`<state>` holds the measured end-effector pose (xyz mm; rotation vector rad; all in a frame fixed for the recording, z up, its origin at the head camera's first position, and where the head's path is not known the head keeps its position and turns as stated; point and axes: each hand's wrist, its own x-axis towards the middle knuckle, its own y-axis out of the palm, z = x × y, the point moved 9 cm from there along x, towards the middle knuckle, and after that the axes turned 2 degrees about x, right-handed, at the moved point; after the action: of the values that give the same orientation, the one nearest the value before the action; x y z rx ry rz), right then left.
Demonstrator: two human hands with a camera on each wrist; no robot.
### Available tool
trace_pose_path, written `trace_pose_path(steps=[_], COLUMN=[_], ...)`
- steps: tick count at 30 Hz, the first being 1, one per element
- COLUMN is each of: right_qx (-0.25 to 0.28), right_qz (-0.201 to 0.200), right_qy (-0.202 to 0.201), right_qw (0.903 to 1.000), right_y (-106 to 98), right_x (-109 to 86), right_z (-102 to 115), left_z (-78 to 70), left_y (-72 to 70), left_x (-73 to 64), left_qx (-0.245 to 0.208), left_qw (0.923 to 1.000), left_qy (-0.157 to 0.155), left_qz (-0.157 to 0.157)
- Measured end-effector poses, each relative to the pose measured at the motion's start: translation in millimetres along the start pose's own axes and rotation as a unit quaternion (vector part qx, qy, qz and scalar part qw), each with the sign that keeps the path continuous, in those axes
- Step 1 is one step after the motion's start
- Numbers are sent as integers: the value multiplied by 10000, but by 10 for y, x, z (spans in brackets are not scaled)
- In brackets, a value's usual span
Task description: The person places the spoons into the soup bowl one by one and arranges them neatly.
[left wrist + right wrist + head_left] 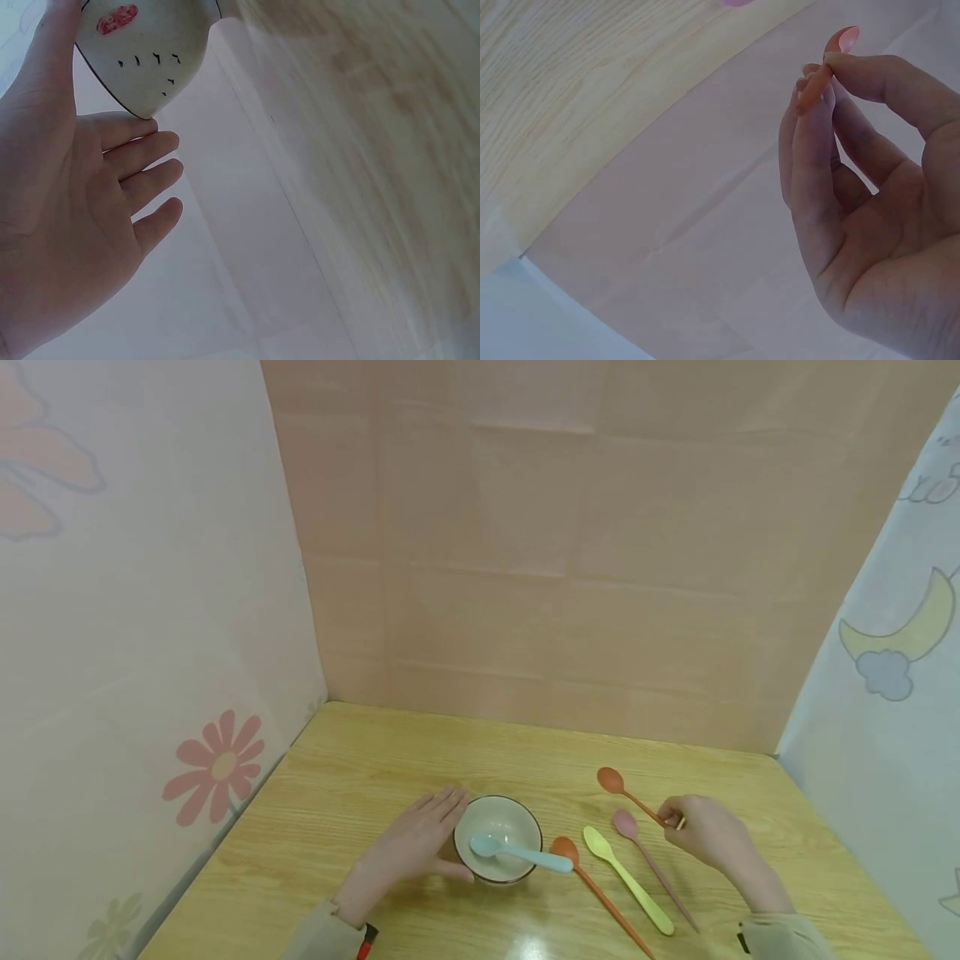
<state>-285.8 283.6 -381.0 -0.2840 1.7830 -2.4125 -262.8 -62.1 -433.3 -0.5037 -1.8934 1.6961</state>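
Note:
My right hand [708,831] pinches the handle of an orange spoon [611,779] between thumb and fingers. Its bowl end points away to the upper left; in the right wrist view the spoon [816,86] shows end-on at the fingertips. Beside a cream bowl [519,817] with a dark rim, my left hand [420,843] has its fingers extended, fingertips and thumb at the bowl's left side. The left wrist view shows the bowl's outer wall [154,45] with a red mark and small black strokes. A light blue spoon [532,857] lies across the bowl, its handle over the right rim.
Between the bowl and my right hand, a second orange spoon [603,897], a yellow-green spoon [636,887] and a dusky pink spoon [658,870] lie slanted on the wooden table [420,743]. A peach back wall [570,568] and printed side panels enclose the table.

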Motion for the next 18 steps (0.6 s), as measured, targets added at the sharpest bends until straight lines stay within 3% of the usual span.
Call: trace_pose_path(steps=[18], right_qx=[-91], right_qz=[-61], right_qy=[-331], right_qw=[9994], right_y=[15], right_x=[84], right_z=[279], left_z=[-11], left_y=[-18], left_x=[-6], left_qx=[25], left_qw=[10000], left_qy=[1], left_qz=[-20])
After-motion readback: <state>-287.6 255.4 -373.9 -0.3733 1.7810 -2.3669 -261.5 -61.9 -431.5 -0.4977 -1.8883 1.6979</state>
